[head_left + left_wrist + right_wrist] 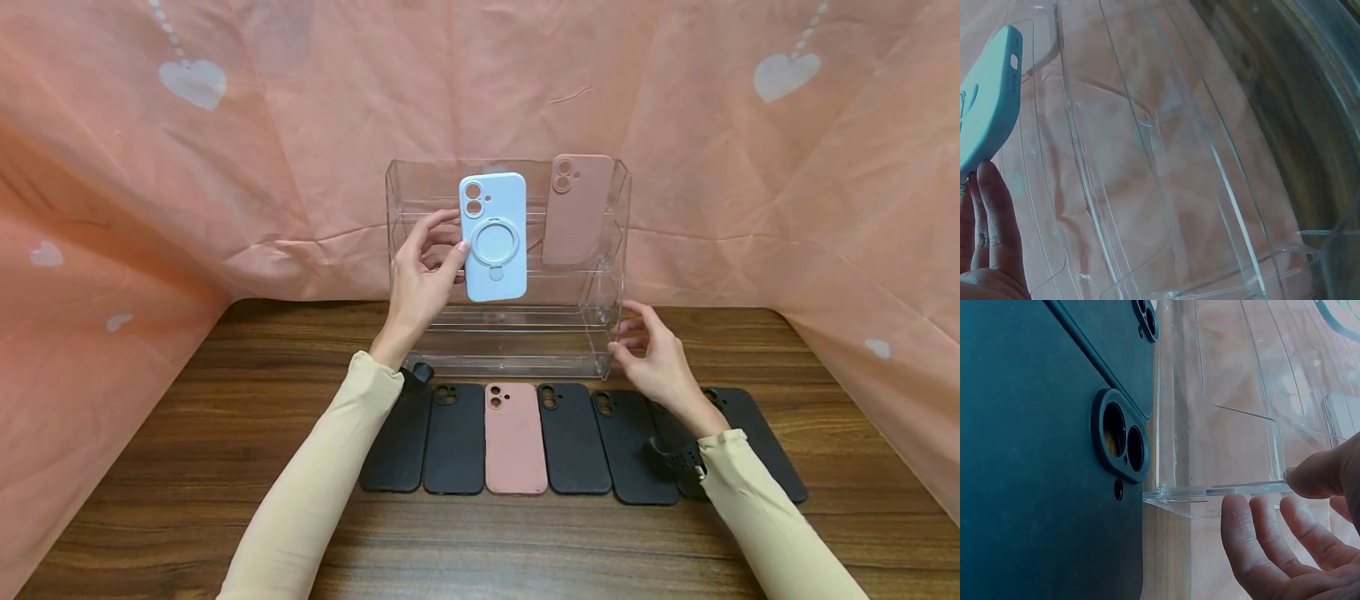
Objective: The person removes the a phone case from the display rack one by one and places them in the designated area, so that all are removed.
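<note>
My left hand point(422, 279) pinches a light-blue phone case point(497, 198) by its left edge, thumb in front and fingers behind. The case has a ring on its back and is held upright before a clear stepped display rack point(502, 364). In the left wrist view the case point(997, 94) stands above the fingertips of that hand point(991, 240). Low on the rack's right side, my right hand point(662, 367) grips the side panel; the right wrist view puts the thumb and fingers of this hand point(1291, 544) on opposite sides of the clear panel edge point(1229, 489).
A pink phone case point(577, 221) leans upright on the rack's upper right. Before the rack, a row of several black cases point(576, 442) and one pink case point(516, 442) lies on the wooden table point(187, 467). Pink cloth point(315, 125) hangs behind and at both sides.
</note>
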{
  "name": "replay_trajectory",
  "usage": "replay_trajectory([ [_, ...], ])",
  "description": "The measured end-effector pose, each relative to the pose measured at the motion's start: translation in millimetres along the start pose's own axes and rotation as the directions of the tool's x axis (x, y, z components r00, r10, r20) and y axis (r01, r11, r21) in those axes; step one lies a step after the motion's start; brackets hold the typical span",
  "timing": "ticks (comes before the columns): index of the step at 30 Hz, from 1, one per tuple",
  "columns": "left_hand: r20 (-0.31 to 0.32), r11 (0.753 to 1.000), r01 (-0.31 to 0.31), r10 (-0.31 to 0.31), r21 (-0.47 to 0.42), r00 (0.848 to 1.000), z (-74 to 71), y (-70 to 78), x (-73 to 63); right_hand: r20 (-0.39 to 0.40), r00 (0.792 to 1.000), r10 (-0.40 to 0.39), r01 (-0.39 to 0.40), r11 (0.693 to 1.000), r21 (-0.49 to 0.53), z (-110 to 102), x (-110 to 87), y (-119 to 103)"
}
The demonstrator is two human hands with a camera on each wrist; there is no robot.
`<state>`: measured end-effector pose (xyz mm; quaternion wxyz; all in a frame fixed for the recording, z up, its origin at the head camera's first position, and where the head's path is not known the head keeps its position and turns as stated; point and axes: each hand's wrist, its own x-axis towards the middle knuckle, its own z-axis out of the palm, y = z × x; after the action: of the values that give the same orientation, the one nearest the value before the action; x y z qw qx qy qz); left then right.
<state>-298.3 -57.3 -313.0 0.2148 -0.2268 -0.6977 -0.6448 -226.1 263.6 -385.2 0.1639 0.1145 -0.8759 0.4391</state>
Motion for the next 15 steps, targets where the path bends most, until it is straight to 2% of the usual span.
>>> replay_trajectory([
  [15, 0.029, 0.999, 0.007, -0.008, 0.039, 1.0, -13.5, 2.3, -18.6, -0.004, 1.0, 0.0, 0.0, 1.0, -0.013, 2, 0.5, 1],
])
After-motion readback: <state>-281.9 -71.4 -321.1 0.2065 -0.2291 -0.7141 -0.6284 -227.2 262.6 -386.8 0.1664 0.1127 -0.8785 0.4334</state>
